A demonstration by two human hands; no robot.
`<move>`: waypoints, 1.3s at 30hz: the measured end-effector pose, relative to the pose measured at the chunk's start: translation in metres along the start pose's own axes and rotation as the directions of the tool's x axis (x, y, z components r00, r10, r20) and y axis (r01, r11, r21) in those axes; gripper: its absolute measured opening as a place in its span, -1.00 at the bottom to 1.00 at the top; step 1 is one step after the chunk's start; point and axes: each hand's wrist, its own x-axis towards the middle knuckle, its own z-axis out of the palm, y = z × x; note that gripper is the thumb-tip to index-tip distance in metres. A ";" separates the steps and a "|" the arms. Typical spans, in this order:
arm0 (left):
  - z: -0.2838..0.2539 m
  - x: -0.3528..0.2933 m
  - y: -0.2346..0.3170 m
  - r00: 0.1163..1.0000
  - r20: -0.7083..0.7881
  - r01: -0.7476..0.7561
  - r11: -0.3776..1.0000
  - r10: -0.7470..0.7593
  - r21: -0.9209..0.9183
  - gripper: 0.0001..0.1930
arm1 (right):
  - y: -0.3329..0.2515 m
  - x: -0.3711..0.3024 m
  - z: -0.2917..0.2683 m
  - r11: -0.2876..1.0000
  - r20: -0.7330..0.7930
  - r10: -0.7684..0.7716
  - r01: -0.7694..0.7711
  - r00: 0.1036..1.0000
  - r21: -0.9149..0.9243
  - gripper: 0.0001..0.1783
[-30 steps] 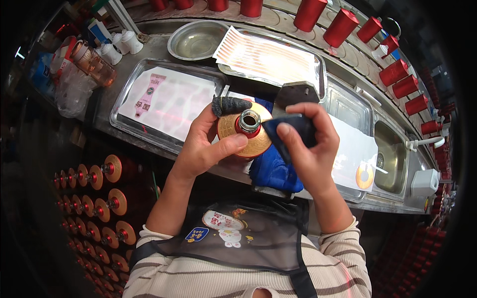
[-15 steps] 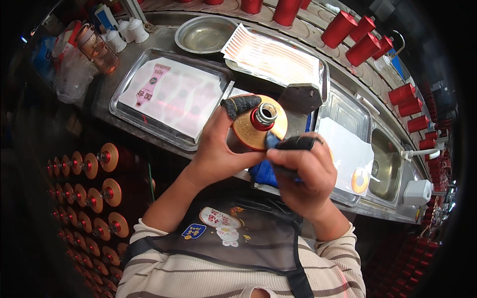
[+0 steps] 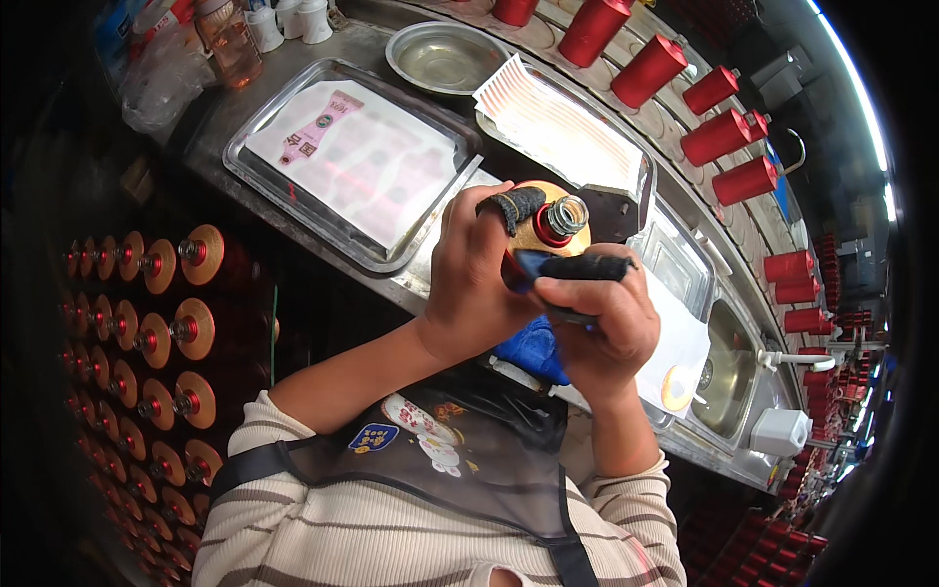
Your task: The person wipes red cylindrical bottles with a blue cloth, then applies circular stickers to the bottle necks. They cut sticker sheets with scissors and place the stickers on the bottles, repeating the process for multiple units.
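Left hand (image 3: 476, 279) wrapped around a red bottle with a gold disc-shaped shoulder and an open silver threaded neck (image 3: 554, 227), held tilted above the near edge of the steel workbench (image 3: 210, 137), just right of picture centre, mouth pointing toward one o'clock. Dark knitted finger cot (image 3: 511, 205) on the left index finger, laid across the gold shoulder at ten o'clock of the neck. Right hand (image 3: 602, 318) closed tightly on a dark blue wiping cloth (image 3: 548, 266), pressed against the bottle's side at five o'clock of the neck, a second dark cot on the right forefinger along the top of the cloth. Both hands touching around the bottle, grips firm and narrow. Bright blue folded cloth (image 3: 533, 350) lying on the bench edge directly beneath the hands, at six o'clock. Large rectangular steel tray lined with a white sheet (image 3: 342, 161) at ten o'clock of the bottle, a pink strip label (image 3: 315, 129) on it. Round shallow steel dish (image 3: 448, 59) at twelve o'clock, and beside it a tray with a sheet of orange-striped labels (image 3: 558, 127). Row of red cylindrical bottles (image 3: 729, 132) standing on the curved conveyor at one to two o'clock. Crate of red bottles with gold shoulders (image 3: 156, 313) at nine o'clock, below the bench. Small steel sink (image 3: 729, 367) at four o'clock.
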 end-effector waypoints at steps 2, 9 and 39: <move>0.002 -0.003 -0.001 0.999 -0.037 0.009 1.000 -0.009 0.020 -0.17 | -0.011 0.005 0.004 0.998 0.054 -0.046 0.044 0.997 0.048 -0.51; 0.014 -0.004 -0.006 0.989 -0.150 -0.007 0.999 0.012 0.035 -0.18 | -0.013 -0.001 0.002 0.999 0.062 -0.037 0.039 0.997 -0.027 -0.63; 0.002 -0.015 -0.021 0.975 0.195 0.086 0.992 -0.104 0.098 0.20 | -0.011 -0.006 0.005 0.965 -0.128 0.263 -0.264 0.956 0.011 -0.65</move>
